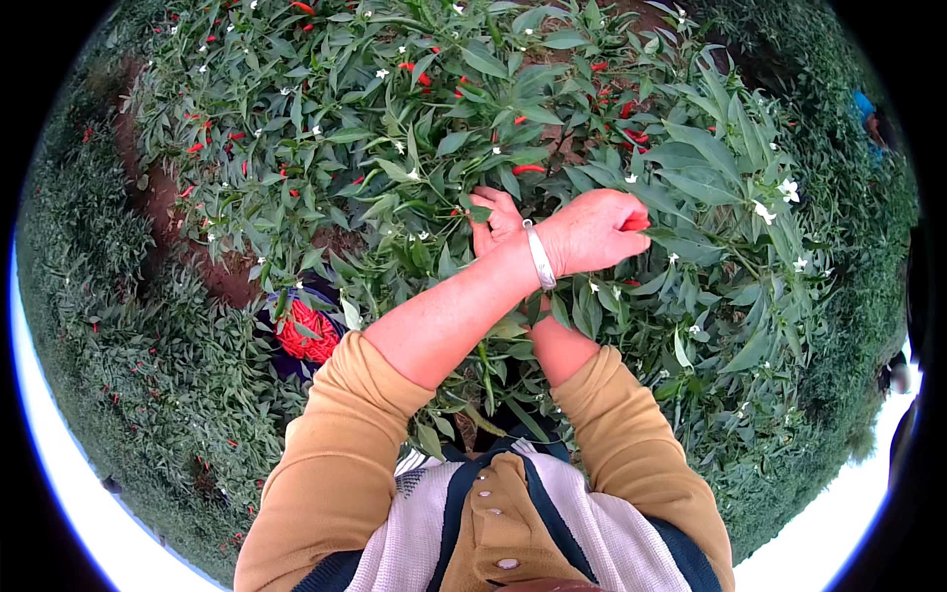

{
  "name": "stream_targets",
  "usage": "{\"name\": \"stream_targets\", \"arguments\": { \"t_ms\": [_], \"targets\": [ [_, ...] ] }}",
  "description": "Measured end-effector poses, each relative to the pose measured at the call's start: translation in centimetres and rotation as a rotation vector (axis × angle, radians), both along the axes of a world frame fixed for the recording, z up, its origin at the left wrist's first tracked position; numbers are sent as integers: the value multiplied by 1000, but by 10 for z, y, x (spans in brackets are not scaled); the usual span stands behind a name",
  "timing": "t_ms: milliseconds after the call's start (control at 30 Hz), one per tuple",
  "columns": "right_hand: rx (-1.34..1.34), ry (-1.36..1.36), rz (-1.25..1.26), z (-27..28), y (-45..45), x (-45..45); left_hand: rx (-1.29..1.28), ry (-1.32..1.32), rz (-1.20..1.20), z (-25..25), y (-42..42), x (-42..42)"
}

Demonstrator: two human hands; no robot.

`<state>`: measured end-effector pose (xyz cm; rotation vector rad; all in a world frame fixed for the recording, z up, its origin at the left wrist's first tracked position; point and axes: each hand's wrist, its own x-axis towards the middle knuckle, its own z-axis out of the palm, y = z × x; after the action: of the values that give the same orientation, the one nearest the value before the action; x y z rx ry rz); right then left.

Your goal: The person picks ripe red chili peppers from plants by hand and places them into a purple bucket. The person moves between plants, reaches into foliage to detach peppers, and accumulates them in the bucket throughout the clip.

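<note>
My arms cross over the chili pepper plants. My left hand (pixel 601 229), with a silver bracelet (pixel 539 254) at its wrist, is closed on red chili peppers (pixel 635 222) that show between the fingers and thumb. Behind and left of it, my right hand (pixel 496 220) reaches into the foliage with bent fingers beside a green leaf (pixel 479 214). Whether it grips anything is hidden. A red chili pepper (pixel 528 169) hangs just above my hands, and green ones are among the leaves to the left.
A dark container (pixel 339 314) of picked red chili peppers (pixel 305 331) stands among the plants, left of my left forearm. Bare reddish soil (pixel 222 277) runs between rows at left. Leafy branches (pixel 740 259) with white flowers rise at right. Partly visible at the far right is a person in blue (pixel 864 111).
</note>
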<state>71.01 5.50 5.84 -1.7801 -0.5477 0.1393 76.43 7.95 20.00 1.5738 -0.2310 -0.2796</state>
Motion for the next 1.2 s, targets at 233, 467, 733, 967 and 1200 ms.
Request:
{"name": "stream_targets", "arguments": {
  "t_ms": [233,467,733,967,1200],
  "targets": [
    [51,574,-401,17,-31,12,-840,617,490,-74,100,-26],
    [-173,120,-27,38,-25,37,-918,578,466,-84,124,-39],
    [-636,200,406,22,-13,44,-756,525,343,-72,119,-39],
    [-580,133,663,14,-20,52,-130,484,356,-75,103,-33],
    [-716,406,705,-2,-17,65,343,375,152,-86,91,-38]
  ]
}}
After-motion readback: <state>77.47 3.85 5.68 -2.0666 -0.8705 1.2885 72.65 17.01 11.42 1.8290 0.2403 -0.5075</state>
